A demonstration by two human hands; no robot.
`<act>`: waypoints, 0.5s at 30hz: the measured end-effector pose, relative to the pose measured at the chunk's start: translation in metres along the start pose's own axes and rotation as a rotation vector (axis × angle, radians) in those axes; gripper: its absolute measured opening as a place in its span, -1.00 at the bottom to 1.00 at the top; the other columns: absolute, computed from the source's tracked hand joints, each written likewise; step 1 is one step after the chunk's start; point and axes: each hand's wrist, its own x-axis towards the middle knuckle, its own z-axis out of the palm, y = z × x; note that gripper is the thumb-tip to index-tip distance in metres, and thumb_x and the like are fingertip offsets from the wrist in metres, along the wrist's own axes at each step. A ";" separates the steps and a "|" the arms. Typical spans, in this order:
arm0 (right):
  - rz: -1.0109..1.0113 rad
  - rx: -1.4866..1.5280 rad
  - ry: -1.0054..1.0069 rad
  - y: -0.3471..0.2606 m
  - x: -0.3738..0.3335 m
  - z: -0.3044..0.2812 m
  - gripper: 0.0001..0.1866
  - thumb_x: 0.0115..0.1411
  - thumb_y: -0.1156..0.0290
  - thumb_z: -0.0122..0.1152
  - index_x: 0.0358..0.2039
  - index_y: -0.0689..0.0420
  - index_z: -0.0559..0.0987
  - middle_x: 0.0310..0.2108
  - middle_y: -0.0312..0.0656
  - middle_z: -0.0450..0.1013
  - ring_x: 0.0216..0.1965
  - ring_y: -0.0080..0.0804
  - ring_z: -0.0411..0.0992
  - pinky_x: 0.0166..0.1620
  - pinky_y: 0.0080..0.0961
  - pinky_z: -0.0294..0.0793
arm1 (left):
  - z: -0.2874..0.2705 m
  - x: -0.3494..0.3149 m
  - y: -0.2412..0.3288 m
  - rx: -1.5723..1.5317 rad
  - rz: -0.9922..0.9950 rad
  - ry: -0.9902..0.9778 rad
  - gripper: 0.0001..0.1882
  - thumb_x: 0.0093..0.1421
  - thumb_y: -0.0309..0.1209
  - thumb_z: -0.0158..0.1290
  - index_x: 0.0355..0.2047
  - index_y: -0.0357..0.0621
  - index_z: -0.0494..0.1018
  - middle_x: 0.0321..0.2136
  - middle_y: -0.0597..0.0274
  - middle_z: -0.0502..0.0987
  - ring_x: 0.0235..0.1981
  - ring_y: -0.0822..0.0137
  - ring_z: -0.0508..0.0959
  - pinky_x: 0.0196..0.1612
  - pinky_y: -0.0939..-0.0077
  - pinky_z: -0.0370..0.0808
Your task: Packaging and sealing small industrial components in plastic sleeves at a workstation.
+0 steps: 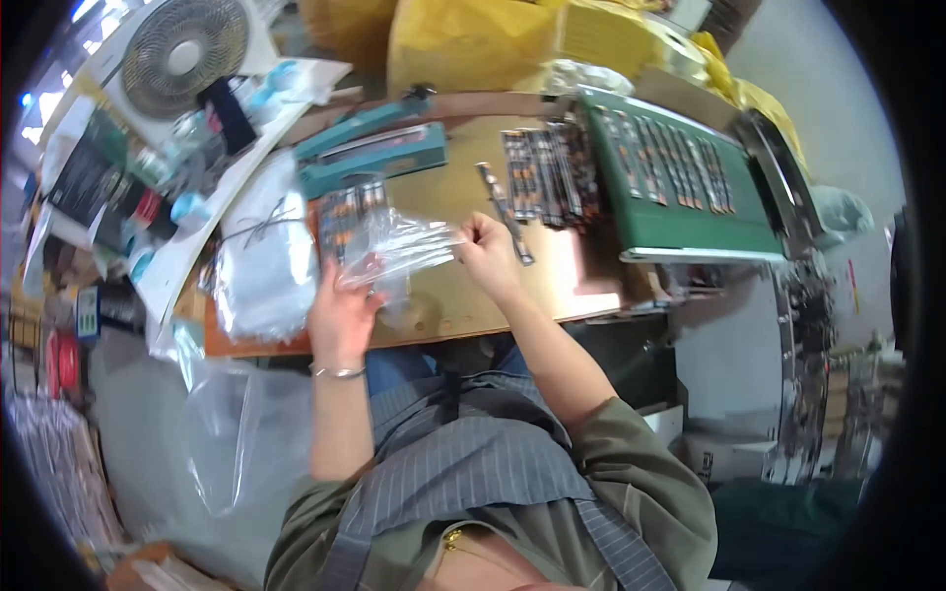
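A clear plastic bag (409, 246) is stretched between my hands above the tabletop. My left hand (340, 313) grips its left end, with a bracelet on the wrist. The fingers of my right hand (485, 254) are curled in a pinch on the bag's right end. Just past my right hand, a single narrow dark pack (503, 209) lies slantwise. Behind the bag, and partly covered by it, sits a group of dark and orange narrow packs (353, 209). A larger row of similar packs (542, 175) lies further right.
A teal bag sealer (379, 161) stands at the back of the wooden table (463, 305). Left of my hands lies a stack of clear bags (266, 271). The green conveyor belt (680, 231) on the right carries several narrow packs. A fan (184, 57) stands far left.
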 end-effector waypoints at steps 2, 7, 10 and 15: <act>0.026 -0.026 0.001 0.012 -0.004 -0.027 -0.65 0.04 0.21 0.31 -0.63 0.21 0.46 -0.74 -0.36 0.35 -0.62 -0.63 0.33 -0.56 -0.59 0.29 | 0.028 -0.026 -0.010 0.063 -0.089 -0.134 -0.61 0.31 -0.13 -0.20 -0.04 -0.15 0.32 -0.44 0.13 0.52 -0.49 0.35 0.52 -0.62 0.60 0.42; 0.086 0.039 -0.197 0.012 -0.008 -0.091 -0.54 0.05 0.20 0.31 -0.16 0.27 0.45 -0.24 -0.09 0.43 -0.20 -0.44 0.40 -0.16 -0.53 0.38 | 0.050 -0.009 -0.011 0.131 -0.099 -0.455 -0.55 0.29 -0.31 -0.13 0.16 -0.20 0.18 -0.57 0.37 0.41 -0.54 0.53 0.42 -0.53 0.70 0.35; -0.160 -0.166 0.191 -0.002 0.001 -0.182 -0.22 0.07 0.14 0.27 0.17 0.32 0.19 0.13 0.16 0.20 0.22 -0.18 0.13 0.24 -0.32 0.06 | 0.061 0.005 -0.011 0.269 0.273 -0.254 -0.60 0.31 -0.35 -0.17 0.13 -0.18 0.23 -0.18 0.20 0.50 -0.10 0.41 0.48 -0.02 0.47 0.39; 0.306 -0.880 0.910 0.044 0.026 -0.399 -0.15 0.01 -0.23 0.11 0.00 0.36 0.38 -0.01 0.18 0.35 0.06 0.10 0.28 0.09 -0.23 0.25 | 0.045 0.061 -0.074 1.183 0.290 -0.202 -0.49 0.30 -0.14 -0.13 0.07 -0.34 0.29 -0.04 0.08 0.43 0.04 0.31 0.39 0.14 0.45 0.24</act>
